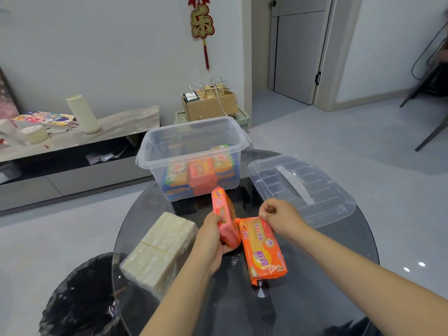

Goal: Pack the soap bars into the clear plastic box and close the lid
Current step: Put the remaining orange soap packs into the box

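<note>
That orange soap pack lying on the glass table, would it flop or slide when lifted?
The orange soap pack keeps a blocky shape, so it is probably stiff. Its glossy wrapper looks slippery on the glass table. The right hand pinches only its end, so it may swing.

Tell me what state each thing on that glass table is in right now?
Clear plastic box: open, partly filled with wrapped soap bars.
Lid: off, lying on the table right of the box.
Pink soap bar: held up on edge by the left hand.
Orange soap bar: flat on the table, far end pinched by the right hand.
White soap blocks: unpacked, lying on the table.
</note>
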